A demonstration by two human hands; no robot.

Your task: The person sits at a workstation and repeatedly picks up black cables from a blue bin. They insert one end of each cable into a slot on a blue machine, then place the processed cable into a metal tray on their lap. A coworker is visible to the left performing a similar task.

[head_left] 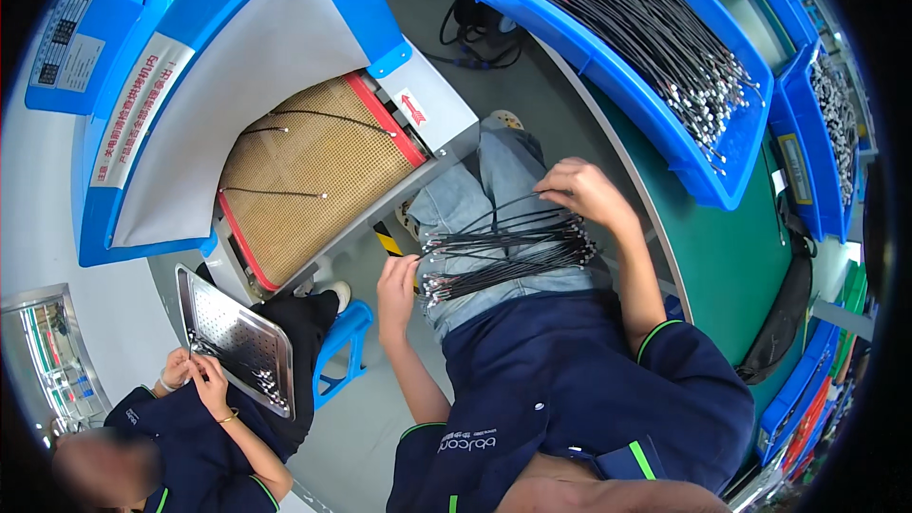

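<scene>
Holding a blk cable (508,202) over the lap pile (513,271), R hand (575,188) pinches one end, L hand (395,287) seemingly the other. Work looks part-done: pile gathered, but w/ the blue bin (589,62) heaped, lots prob. remains.

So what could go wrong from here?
The black cables lie across the person's jeans with no tie visible, so some might slide to the floor if the legs shift. The cable pinched in the right hand runs close to that pile, so pulling it could tangle others.
</scene>
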